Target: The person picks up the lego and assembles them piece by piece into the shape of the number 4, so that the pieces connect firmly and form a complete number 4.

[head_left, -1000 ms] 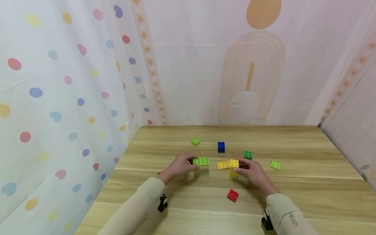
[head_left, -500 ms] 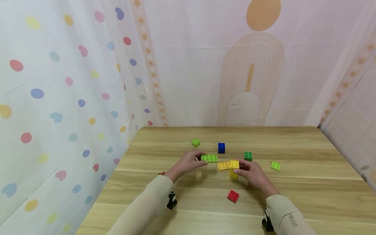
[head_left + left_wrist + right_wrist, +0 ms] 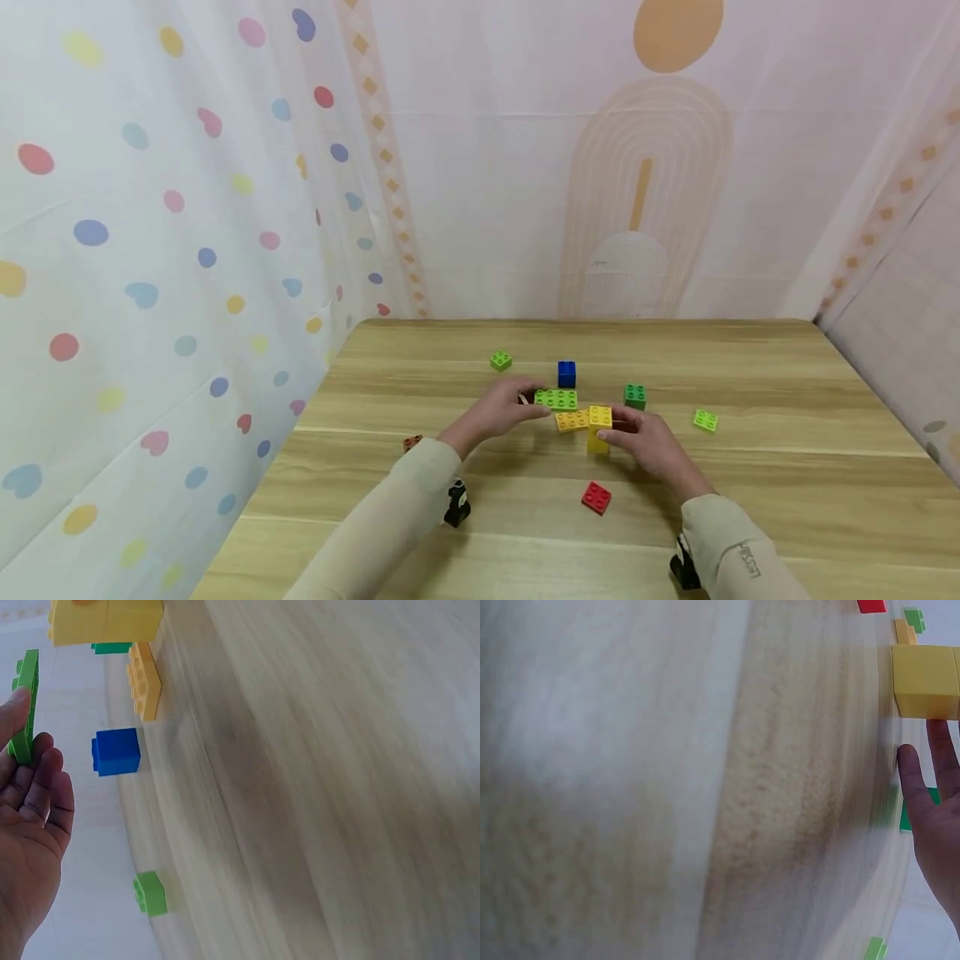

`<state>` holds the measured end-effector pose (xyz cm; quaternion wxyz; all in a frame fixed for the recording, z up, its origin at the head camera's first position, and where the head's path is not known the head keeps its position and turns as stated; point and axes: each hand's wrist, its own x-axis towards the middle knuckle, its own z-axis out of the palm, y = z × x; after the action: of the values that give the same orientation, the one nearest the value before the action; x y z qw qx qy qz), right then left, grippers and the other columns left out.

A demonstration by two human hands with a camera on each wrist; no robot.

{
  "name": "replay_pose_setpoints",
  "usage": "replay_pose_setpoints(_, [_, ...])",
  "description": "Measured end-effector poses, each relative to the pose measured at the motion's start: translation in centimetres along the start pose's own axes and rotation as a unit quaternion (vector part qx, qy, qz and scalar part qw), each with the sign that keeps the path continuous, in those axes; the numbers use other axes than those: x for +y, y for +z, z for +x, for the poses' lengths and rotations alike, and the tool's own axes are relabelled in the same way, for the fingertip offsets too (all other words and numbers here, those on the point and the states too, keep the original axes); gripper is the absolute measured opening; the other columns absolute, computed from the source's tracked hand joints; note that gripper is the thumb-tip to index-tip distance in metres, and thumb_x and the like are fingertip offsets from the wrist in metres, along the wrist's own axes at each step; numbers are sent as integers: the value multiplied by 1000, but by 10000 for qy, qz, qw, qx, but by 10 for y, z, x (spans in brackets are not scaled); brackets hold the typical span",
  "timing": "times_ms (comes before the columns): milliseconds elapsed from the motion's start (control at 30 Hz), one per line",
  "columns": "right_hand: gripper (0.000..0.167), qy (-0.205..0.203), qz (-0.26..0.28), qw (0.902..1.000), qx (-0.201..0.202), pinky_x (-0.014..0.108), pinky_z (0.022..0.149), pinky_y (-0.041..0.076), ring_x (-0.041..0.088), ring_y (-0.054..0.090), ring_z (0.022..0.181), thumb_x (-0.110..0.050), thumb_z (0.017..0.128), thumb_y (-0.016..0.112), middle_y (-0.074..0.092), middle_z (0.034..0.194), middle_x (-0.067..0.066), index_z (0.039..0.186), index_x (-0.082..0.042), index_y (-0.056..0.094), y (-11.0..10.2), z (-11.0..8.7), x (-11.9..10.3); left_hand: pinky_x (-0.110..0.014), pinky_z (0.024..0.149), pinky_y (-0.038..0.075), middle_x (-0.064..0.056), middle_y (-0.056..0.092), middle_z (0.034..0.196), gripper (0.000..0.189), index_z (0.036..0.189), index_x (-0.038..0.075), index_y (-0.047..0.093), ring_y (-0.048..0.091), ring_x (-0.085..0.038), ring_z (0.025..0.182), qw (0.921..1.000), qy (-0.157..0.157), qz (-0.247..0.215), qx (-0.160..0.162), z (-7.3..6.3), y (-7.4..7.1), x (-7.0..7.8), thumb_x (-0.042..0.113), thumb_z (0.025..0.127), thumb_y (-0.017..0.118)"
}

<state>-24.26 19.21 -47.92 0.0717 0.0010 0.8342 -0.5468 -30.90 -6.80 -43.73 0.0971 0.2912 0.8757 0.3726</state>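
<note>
My left hand point(image 3: 498, 411) pinches a flat light-green building brick point(image 3: 557, 399) by its left end, thumb in front and fingers behind. In the left wrist view this brick point(image 3: 27, 705) is raised off the table, studs facing away from the tabletop. My right hand point(image 3: 647, 442) holds an upright stack of yellow bricks point(image 3: 599, 429) from the right, its thumb at the near side. Directly left of the stack lies a flat orange-yellow brick point(image 3: 572, 420) with its studs up. The green brick overlaps the space just behind it in the head view.
On the wooden table point(image 3: 525, 558) lie a blue brick point(image 3: 566, 374), a dark-green brick point(image 3: 635, 397), small light-green bricks at back left point(image 3: 501, 360) and right point(image 3: 705, 420), and a red brick point(image 3: 597, 497) in front. An orange-brown brick point(image 3: 412, 442) sits by my left sleeve.
My left hand has carried the light-green brick rightward and slightly back, up to the orange-yellow brick. The right hand has stayed on the yellow stack. The orange-brown brick has come into fuller view.
</note>
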Motion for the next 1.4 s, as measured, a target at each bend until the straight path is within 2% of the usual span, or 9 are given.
replay_pose_setpoints(167, [57,-12,-33,10000,10,46,98,47,28,56,116,-32,92,72,59,132,14,140,-5,55,-1,1,1,-31,79,49,6,63,103,39,131,13,64,57,-11,92,10000,-53,73,-14,9,8,7,31,97,67])
replay_pose_setpoints(400, [56,-105,-37,9999,-65,49,99,45,30,56,119,-32,94,70,58,134,16,140,-5,55,-2,1,2,-27,76,49,5,63,102,35,127,12,66,56,-10,91,9996,164,2,-208,20,18,18,28,96,68])
replay_pose_setpoints(567, [54,-83,28,9999,-52,48,99,45,29,56,118,-30,94,70,58,134,15,140,-5,55,-1,-1,0,-25,74,48,5,62,101,36,127,11,66,56,-10,89,9996,118,10,-263,22,22,24,28,96,69])
replay_pose_setpoints(900, [54,-82,76,9999,-98,46,98,46,27,56,115,-30,94,70,60,131,13,140,-6,56,-2,0,2,-23,70,48,5,63,99,38,129,11,66,55,-9,84,9982,-70,-255,-537,22,29,28,27,95,69])
replay_pose_setpoints(1067, [52,-113,40,9999,-64,43,95,48,25,57,111,-30,93,71,61,128,12,137,-6,58,-1,1,2,-23,69,47,5,62,96,34,126,11,67,53,-9,83,9980,81,1,-622,22,27,31,26,95,69])
replay_pose_setpoints(1267, [52,-126,-12,9999,-31,42,93,49,25,58,110,-30,93,72,62,127,12,136,-4,58,0,0,0,-21,68,46,6,62,94,37,127,9,67,52,-8,80,9952,251,549,-770,26,24,32,28,95,69])
replay_pose_setpoints(1400, [52,-88,-36,9999,-43,43,93,49,26,57,109,-29,93,72,62,127,13,136,-4,58,-1,-3,-2,-20,66,46,6,64,95,39,128,8,67,52,-8,78,9936,289,712,-832,27,25,33,30,95,69])
